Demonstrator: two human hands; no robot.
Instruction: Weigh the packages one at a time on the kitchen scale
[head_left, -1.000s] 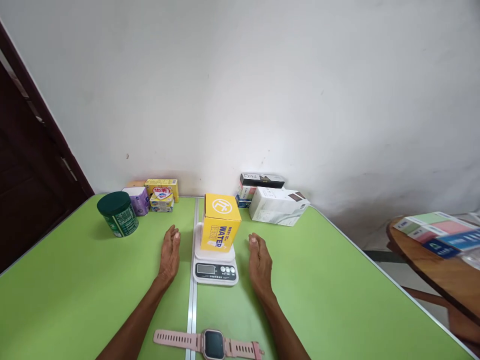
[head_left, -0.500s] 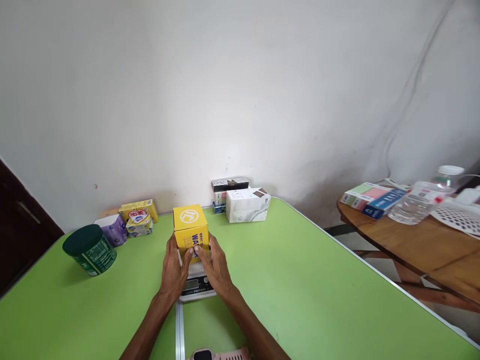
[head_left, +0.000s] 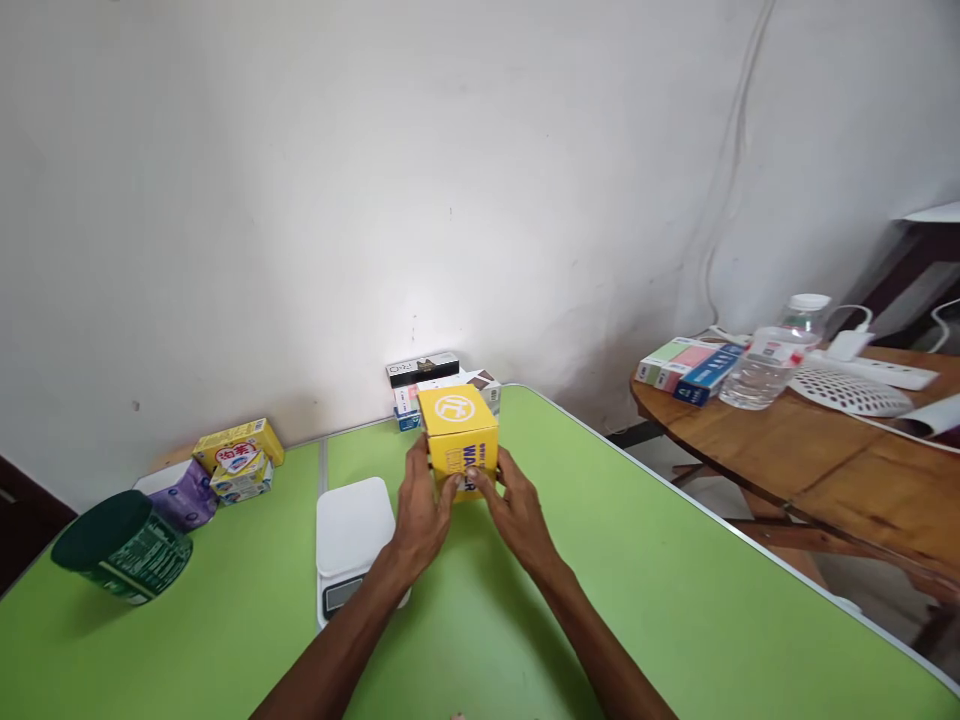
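Note:
Between both hands is a yellow cardboard box [head_left: 459, 440] with a white round logo on top and "WATER" lettering on its front. My left hand [head_left: 424, 510] grips its left side, and my right hand [head_left: 517, 503] grips the right, both thumbs pressed on the front face. The box is to the right of the white kitchen scale [head_left: 354, 528] and seems held just above the green table [head_left: 480, 640]. Nothing lies on the scale's platform; my left forearm hides part of its display and buttons.
At left stand a green canister [head_left: 124, 548], a purple tissue pack [head_left: 180, 495] and yellow boxes [head_left: 240, 455]. Behind the held box, a black-and-white box [head_left: 422, 368] and other boxes lean near the wall. A wooden side table [head_left: 787, 440] at right bears a plastic bottle [head_left: 769, 360] and cartons.
Both hands closed on the yellow box, lifted it off the scale and carried it to the right. The camera view has turned right, and the pink watch has almost left the frame.

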